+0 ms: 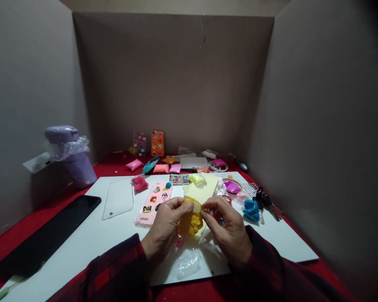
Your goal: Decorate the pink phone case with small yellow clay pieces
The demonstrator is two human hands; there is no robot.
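Over the white board (91, 243), my left hand (168, 222) is closed on a yellow clay pack (192, 224), thumb on top near its upper edge. My right hand (225, 226) pinches at the pack's upper right corner; its thumb and forefinger tips meet there. Left of my hands lies a pink phone case (153, 199) with small decorations. Behind the pack are a pale yellow sheet (210, 184) and a light yellow clay pack (197, 180). Crumpled clear plastic (187, 262) rests on the board in front.
At left are a black phone (50, 235), a clear case (119, 199) and a purple bottle (74, 161). A blue clay pack (251, 210) and keys (266, 203) lie at right. Two decorated cases, one orange (157, 142), stand behind. Grey walls enclose the table.
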